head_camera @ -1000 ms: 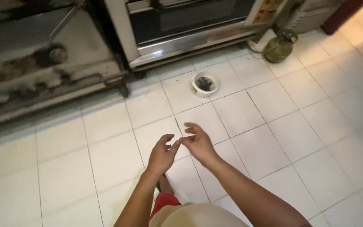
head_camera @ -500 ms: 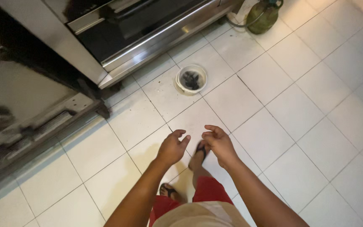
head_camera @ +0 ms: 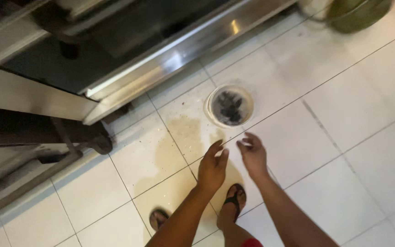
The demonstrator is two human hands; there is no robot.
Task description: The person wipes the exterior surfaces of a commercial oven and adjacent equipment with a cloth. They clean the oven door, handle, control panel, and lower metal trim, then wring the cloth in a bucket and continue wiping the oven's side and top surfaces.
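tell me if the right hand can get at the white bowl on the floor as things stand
Probably yes. The right hand is empty, fingers spread, just short of the white bowl on the tiled floor, with only bare tile between them. It would need lowering.

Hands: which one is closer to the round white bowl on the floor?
The right hand; its fingertips nearly reach the bowl, while the left hand sits lower.

Single head view, steeply down onto floor (head_camera: 344,183)

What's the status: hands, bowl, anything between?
Left hand and right hand empty, open, above floor. White bowl with dark contents just ahead, untouched. Nothing between.
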